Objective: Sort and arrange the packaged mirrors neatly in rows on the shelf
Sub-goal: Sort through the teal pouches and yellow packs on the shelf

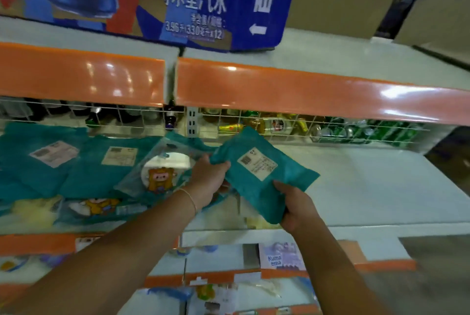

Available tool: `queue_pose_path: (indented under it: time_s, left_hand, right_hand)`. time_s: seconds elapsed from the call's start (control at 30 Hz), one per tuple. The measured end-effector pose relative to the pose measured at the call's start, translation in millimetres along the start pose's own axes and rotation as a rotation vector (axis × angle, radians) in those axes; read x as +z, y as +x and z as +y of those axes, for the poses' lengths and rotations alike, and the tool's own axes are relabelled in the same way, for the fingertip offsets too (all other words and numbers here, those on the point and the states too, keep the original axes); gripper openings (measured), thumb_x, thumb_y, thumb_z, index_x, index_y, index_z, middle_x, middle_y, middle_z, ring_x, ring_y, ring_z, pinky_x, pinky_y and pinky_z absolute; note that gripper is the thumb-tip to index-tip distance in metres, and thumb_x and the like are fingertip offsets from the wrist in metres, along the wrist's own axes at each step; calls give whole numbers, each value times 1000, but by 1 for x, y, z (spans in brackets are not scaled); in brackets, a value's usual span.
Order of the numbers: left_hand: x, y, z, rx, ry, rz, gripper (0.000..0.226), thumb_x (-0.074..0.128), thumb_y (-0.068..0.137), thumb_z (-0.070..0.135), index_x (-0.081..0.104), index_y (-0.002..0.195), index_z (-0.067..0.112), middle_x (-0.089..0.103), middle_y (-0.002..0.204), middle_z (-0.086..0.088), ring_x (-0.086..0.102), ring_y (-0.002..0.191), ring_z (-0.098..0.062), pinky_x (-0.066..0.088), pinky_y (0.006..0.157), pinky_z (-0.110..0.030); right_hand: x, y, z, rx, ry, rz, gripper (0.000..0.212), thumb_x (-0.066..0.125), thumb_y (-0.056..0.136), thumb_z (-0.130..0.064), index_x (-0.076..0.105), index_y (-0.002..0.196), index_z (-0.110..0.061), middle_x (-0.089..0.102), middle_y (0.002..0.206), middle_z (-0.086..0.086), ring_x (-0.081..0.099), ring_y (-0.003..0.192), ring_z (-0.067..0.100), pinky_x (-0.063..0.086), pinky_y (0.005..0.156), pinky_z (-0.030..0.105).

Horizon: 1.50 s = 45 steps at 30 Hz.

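Observation:
A teal mirror packet (256, 177) with a white label is held tilted above the white shelf (381, 187). My left hand (207, 177) grips its upper left edge. My right hand (297, 209) grips its lower corner. Left of them several packets lie on the shelf: two teal ones label-up (50, 159) (112, 164), a clear-fronted one with a round white mirror and a cartoon figure (162, 172), and another cartoon-front packet (96, 209) at the shelf's front.
A wire mesh fence (292, 123) runs along the shelf's back, with bottles and green cans behind it. Orange price strips (305, 90) edge the shelf above, which carries a blue cola carton (178, 1). Lower shelves hold other packaged goods (279, 256).

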<state>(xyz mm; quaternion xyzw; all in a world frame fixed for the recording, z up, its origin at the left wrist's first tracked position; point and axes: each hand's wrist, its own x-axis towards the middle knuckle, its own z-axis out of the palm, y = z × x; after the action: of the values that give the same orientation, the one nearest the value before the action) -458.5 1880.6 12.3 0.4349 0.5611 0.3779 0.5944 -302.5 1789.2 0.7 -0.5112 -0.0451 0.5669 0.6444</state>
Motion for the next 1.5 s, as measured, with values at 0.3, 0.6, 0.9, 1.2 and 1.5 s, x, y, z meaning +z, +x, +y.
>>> queue_pose_path:
  time_s: [0.3, 0.6, 0.9, 1.2, 1.5]
  left_hand:
    - [122, -22, -1, 7, 322, -253, 43, 48, 95, 18, 39, 136, 18, 66, 96, -14, 60, 56, -22, 49, 46, -27]
    - [172, -25, -3, 19, 335, -274, 20, 49, 96, 16, 53, 116, 14, 69, 91, -13, 60, 52, -20, 47, 44, -26]
    - [175, -20, -7, 23, 376, -263, 14, 49, 97, 17, 57, 107, 12, 69, 93, -13, 60, 53, -17, 49, 46, -27]
    - [145, -23, -2, 25, 350, -257, 14, 48, 96, 16, 59, 103, 13, 69, 92, -12, 61, 57, -19, 50, 48, -27]
    - [45, -22, 7, 74, 309, -96, 13, 50, 99, 19, 62, 103, 15, 70, 86, -8, 64, 54, -15, 48, 45, -22]
  right_hand:
    - [-112, 23, -81, -171, 164, 347, 44, 57, 92, 3, 48, 134, -9, 59, 128, 12, 60, 104, 30, 51, 89, 47]
    - [-152, 40, -120, -95, 133, 484, 45, 60, 92, -3, 48, 134, -14, 60, 127, 10, 61, 101, 28, 56, 67, 38]
    - [-142, 46, -127, 62, 124, 310, 32, 58, 90, -6, 53, 119, -19, 65, 109, 13, 64, 102, 32, 52, 92, 50]
    - [-99, 31, -94, 249, 197, 164, 30, 55, 91, -6, 45, 118, 2, 48, 116, 21, 56, 87, 27, 49, 72, 32]
    - [16, 10, -44, 266, -11, -39, 7, 57, 94, -9, 56, 93, -2, 50, 102, 19, 53, 86, 28, 50, 88, 34]
